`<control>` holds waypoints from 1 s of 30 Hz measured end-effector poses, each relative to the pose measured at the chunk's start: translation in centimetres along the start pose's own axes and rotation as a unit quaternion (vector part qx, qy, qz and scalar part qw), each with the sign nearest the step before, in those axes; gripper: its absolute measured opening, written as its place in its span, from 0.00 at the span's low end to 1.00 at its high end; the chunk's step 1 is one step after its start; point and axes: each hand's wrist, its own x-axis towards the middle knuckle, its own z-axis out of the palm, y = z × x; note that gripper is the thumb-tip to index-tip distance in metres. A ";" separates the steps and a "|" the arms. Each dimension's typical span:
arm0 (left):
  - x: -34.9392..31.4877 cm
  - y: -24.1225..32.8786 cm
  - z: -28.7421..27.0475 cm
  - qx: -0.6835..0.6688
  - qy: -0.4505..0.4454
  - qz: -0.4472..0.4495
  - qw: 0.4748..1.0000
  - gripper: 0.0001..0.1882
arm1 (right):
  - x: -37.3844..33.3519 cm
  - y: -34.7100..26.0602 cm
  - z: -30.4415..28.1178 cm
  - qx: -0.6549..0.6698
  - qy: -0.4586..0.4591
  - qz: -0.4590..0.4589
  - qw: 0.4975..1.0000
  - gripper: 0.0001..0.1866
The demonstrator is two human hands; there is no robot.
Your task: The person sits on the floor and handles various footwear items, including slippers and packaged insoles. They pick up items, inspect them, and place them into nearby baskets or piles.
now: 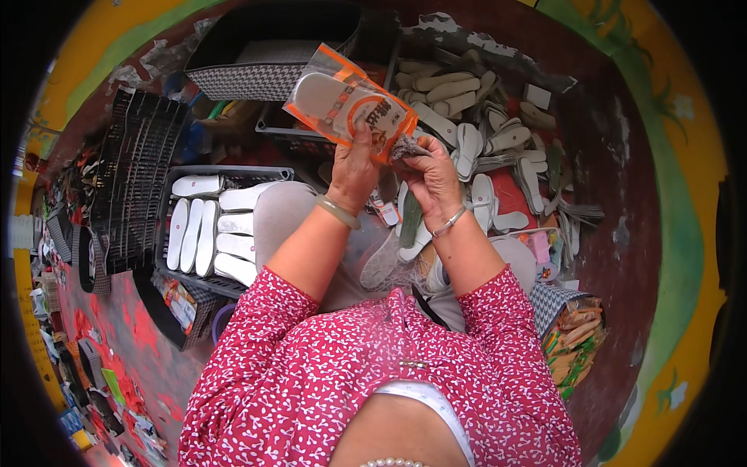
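In front of me my left hand (354,170) grips a clear plastic packet (354,97) with orange edges and print, its thumb across the front. A white insole (317,95) shows through the packet's upper left part. At the packet's lower right corner, my right hand (433,177) pinches a small dark grey crumpled piece (408,148), which looks like cloth. Below the hands, pale insoles and a dark green insole (411,220) lie around my lap, next to a small orange-and-white packet (385,208).
On the left stands a dark plastic crate (233,169) of white insoles in rows. A large heap of loose insoles (486,144) spreads at the right. Farther back is a black patterned basket (249,81). Another patterned basket (556,300) holds orange-and-green packets at the lower right.
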 end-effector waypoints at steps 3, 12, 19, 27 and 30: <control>0.3 0.2 -0.4 0.131 0.021 -0.051 0.990 0.18 | -0.9 -1.4 1.2 -0.008 0.038 -0.073 0.997 0.21; 1.2 -3.1 -1.4 -0.169 0.025 -0.355 0.919 0.40 | -6.8 -5.8 3.6 -0.588 -0.163 -0.421 0.671 0.14; -0.7 -5.3 2.2 -0.157 -0.082 -0.350 0.920 0.26 | -12.2 -4.5 1.7 -0.750 -0.120 -0.361 0.541 0.20; -0.8 -7.1 3.7 -0.167 -0.108 -0.412 0.889 0.23 | -18.5 -9.5 0.4 -0.371 0.103 -0.259 0.886 0.16; -0.6 -7.9 3.4 -0.182 -0.119 -0.422 0.880 0.23 | -19.8 -11.7 -1.4 -0.116 0.151 -0.348 0.918 0.10</control>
